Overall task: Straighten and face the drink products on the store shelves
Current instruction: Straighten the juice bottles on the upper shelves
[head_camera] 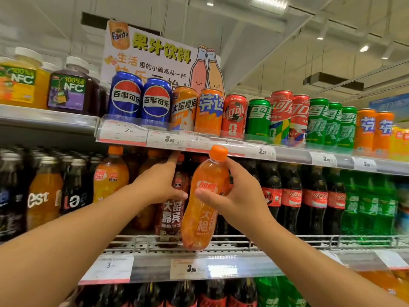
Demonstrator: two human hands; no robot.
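We reach both arms up to the middle shelf [199, 251]. Our right hand [239, 196] grips the orange Dayao bottle [203, 209], tilted, its base at the wire rail. Our left hand [159, 185] wraps the dark Dayao bottle [170, 220] beside it, apparently holding it. Above stand Pepsi cans [141, 100] reading 百事可乐.

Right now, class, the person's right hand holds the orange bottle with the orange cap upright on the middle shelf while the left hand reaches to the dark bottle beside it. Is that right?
Not quite. The head view shows the orange bottle tilted, not upright, its cap leaning right. The rest stands: the right hand holds it at the middle shelf, and the left hand reaches to the dark bottle.
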